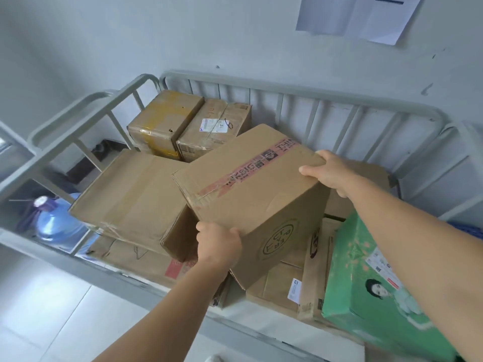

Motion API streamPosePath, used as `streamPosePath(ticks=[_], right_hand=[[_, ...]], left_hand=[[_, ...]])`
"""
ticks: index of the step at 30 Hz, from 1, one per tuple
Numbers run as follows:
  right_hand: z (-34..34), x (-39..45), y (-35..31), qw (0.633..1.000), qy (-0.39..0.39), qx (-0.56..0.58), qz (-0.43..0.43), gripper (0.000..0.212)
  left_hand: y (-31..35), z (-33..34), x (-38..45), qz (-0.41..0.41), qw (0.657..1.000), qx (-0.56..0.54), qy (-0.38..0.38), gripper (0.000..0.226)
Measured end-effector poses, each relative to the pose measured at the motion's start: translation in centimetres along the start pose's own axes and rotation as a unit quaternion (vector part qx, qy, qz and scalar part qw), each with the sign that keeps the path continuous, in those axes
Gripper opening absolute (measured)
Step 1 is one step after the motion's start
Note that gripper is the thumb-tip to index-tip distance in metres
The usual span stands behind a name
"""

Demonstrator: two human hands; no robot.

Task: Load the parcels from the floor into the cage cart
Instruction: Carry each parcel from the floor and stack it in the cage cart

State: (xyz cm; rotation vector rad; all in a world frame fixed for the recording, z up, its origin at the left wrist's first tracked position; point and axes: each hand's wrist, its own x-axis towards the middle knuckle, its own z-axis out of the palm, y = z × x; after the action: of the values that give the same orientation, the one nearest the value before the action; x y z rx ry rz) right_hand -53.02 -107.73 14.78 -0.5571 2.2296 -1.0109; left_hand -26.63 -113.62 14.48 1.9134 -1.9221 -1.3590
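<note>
A brown cardboard parcel [251, 189] with pink printed tape across its top is tilted above the middle of the grey cage cart [300, 91]. My left hand [218, 242] grips its near lower corner. My right hand [328, 171] grips its far right edge, fingers curled over the top. Under and around it lie other parcels: a large flat brown box [130, 199] to the left, two smaller boxes [164, 118] [214, 129] at the back, and a green printed box [366, 278] at the right.
The cart's barred rails run along the back, left and front [78, 259]. A blue water jug [57, 223] stands on the floor beyond the left rail. A white wall with a pinned paper sheet [355, 14] is behind. Pale floor tiles [39, 309] lie at lower left.
</note>
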Motion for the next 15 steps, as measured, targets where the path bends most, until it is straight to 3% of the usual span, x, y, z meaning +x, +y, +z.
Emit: streamPosePath(ticks=[7, 11, 15], right_hand=[[-0.9, 0.4, 0.3, 0.998, -0.048, -0.031, -0.038, 0.064], [-1.3, 0.1, 0.7, 0.996, -0.059, -0.033, -0.054, 0.061], [-1.8, -0.8, 0.9, 0.994, -0.068, -0.049, -0.063, 0.066]], left_hand=[[-0.1, 1.5, -2.3, -0.054, 0.998, -0.016, 0.025, 0.046], [-0.3, 2.0, -3.8, -0.062, 0.997, -0.008, 0.037, 0.040], [-1.2, 2.1, -5.5, -0.059, 0.998, 0.012, 0.026, 0.049]])
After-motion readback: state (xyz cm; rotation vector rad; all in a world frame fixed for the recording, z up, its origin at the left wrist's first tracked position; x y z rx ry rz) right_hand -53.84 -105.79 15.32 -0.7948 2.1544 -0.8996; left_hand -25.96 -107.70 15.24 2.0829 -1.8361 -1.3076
